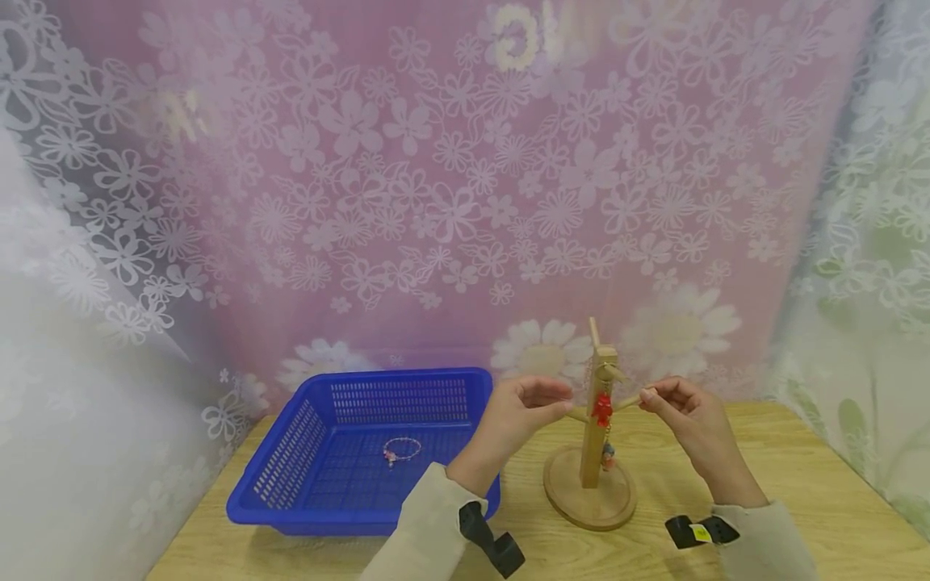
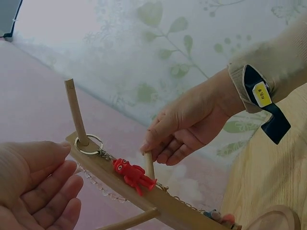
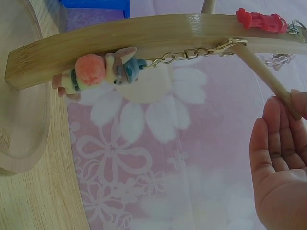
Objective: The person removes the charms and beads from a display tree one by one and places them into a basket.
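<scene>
A wooden peg stand (image 1: 592,452) with a round base is upright on the table. My right hand (image 1: 686,415) pinches the end of its right peg (image 3: 268,74) between thumb and finger. My left hand (image 2: 41,184) is beside the post, its fingers relaxed and nothing held. By its ring, a red figure keychain (image 2: 132,175) hangs on an upper peg (image 2: 75,112). Below it, a small animal figure keychain (image 3: 105,72) with an orange pompom hangs by a gold chain from the right peg. Behind the post is a clear beaded bracelet (image 2: 103,188), partly hidden.
Left of the stand, a blue plastic basket (image 1: 291,516) sits on the wooden table (image 1: 690,460). One beaded bracelet (image 1: 403,452) with a charm lies inside it. A pink flowered curtain (image 1: 450,210) hangs behind the table.
</scene>
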Motion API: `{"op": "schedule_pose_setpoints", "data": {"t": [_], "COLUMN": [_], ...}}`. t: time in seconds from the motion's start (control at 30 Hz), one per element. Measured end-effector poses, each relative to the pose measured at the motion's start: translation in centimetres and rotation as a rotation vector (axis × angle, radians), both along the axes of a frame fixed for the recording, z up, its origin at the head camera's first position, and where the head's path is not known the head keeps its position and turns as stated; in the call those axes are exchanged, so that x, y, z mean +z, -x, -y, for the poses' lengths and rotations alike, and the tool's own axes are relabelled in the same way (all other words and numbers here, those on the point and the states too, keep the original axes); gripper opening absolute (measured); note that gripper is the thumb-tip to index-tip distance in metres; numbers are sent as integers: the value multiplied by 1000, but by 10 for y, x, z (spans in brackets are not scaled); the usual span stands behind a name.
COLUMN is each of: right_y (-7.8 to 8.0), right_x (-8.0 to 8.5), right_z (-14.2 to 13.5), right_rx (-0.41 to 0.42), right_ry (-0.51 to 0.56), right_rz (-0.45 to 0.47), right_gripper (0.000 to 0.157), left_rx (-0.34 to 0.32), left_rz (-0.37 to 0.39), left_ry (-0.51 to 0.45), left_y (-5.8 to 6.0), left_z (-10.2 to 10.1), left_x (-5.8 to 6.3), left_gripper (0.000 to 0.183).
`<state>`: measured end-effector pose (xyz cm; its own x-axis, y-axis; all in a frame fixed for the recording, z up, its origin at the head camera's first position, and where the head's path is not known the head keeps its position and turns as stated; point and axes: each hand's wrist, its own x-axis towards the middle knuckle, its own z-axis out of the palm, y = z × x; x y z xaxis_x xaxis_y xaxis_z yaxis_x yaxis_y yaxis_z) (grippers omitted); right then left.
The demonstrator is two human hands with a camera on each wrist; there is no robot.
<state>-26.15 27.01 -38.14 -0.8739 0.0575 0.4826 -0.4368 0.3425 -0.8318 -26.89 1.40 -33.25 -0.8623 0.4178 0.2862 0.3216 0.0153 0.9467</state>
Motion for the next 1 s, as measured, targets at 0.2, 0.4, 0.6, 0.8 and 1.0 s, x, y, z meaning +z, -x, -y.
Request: {"op": "schedule_pose_setpoints", "data": {"t": [0.2,0.4,0.6,0.8,1.0], "right_y": [-1,-1,-2,-3,-3], "right_x": [2,2,1,0,1], "right_z": [0,0,-1,0,1], "right_rx": [-18,-4,-16,-18,-15], "right_ry": [-26,-8,-10,-7,-3], "right_rz": [-2,7,11,17,13], "right_gripper": [24,23,25,24,23], "left_rx": [11,47,72,91,109], "left_rz": [3,2,-30,-55,-56], "left_ry": [-9,-32,-35,-25,-27], "left_y": [1,1,3,5,4], "left_z": [-13,-23,-28,-32,-34], "left_x": [5,10,11,9,12], "left_gripper": [21,21,20,18,17]}}
